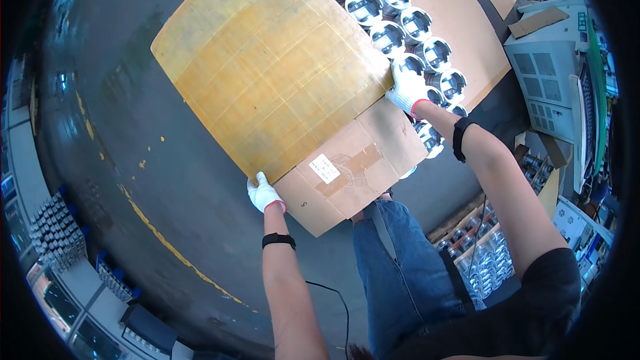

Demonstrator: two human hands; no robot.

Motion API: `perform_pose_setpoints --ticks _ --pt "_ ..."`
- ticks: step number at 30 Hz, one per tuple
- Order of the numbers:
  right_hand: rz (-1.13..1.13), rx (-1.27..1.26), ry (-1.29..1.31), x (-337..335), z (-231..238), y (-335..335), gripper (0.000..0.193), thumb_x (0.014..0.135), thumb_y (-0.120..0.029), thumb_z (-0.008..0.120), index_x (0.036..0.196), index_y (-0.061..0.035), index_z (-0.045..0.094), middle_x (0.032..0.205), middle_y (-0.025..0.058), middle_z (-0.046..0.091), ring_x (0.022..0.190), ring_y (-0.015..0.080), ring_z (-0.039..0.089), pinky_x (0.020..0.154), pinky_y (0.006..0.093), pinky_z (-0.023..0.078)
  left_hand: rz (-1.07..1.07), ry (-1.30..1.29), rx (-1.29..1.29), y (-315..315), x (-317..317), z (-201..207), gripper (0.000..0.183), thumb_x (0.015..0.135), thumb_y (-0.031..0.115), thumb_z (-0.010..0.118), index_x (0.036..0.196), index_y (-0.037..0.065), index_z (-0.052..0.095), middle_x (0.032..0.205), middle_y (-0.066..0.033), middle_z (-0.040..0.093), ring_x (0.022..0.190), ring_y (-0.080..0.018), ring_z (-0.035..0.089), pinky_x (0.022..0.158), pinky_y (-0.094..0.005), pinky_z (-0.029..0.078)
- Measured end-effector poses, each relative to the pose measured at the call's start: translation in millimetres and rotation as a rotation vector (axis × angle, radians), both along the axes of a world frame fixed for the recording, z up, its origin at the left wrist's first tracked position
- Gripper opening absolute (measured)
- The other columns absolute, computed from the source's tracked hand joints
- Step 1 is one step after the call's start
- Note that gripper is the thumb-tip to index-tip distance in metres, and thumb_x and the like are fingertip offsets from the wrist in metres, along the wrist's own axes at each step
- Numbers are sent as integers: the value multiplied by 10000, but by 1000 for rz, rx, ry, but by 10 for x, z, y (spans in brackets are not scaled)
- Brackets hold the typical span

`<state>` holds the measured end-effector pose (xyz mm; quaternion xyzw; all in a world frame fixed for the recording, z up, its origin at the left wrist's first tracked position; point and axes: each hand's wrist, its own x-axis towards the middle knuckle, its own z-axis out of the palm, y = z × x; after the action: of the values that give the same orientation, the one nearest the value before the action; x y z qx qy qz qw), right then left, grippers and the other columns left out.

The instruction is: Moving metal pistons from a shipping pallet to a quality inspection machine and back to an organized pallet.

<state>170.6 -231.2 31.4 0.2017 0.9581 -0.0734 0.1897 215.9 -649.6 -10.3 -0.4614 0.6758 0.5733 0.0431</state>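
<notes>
A large yellow-brown sheet [273, 67], stained and creased, spreads across the upper middle. My left hand [265, 195], in a white glove with a red cuff, pinches its near left corner. At its near right corner my right hand [407, 85], gloved the same way, closes on the edge; the fingers under the sheet are hidden. A brown cardboard panel [363, 173] with a white label shows below the sheet's near edge, between my hands. Beside and partly under the right hand stand rows of shiny metal pistons [417, 25], some covered by the sheet.
Flat cardboard [460, 33] lies right of the pistons. A pale vented machine cabinet [550, 70] stands at the right. More metal parts [490, 257] sit in a crate near my legs, and others [59, 233] at far left. A black cable [343, 303] runs along the floor.
</notes>
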Motion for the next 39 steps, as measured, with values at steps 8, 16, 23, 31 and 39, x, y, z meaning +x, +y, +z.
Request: perform_pose_setpoints --ticks 8,16,23,31,39 --pt "-138 -303 10 248 113 18 728 750 -301 639 1385 -89 353 1213 218 545 1149 384 516 967 519 389 -94 -1 190 -136 225 163 622 941 192 587 1441 13 263 1352 -157 468 1153 -231 510 973 -335 405" --pt "-205 -136 -104 1459 136 -29 661 724 -254 690 1298 -61 425 1074 233 591 974 385 598 846 450 477 -99 -377 259 -129 1503 220 867 904 397 615 1484 6 102 1518 -199 208 1383 -270 259 1126 -370 195" --pt "-178 -92 -169 1862 72 -144 671 745 -259 698 1318 -55 415 1086 213 607 983 364 604 849 431 486 32 -155 289 386 1647 153 481 903 158 645 1312 15 435 1175 -87 580 1029 -207 560 908 -340 453" --pt "-190 -59 -187 1763 55 -86 669 749 -246 682 1319 -40 401 1063 222 609 977 371 605 843 438 489 13 -168 284 407 1711 37 483 901 185 649 1316 36 451 1183 -82 586 1020 -198 572 904 -328 458" --pt "-135 -110 -228 1700 165 -134 639 737 -215 665 1288 -17 407 1055 234 613 969 375 610 856 435 485 33 -178 181 281 1822 -116 497 889 167 667 1305 -4 456 1152 -107 606 952 -206 584 841 -335 480"
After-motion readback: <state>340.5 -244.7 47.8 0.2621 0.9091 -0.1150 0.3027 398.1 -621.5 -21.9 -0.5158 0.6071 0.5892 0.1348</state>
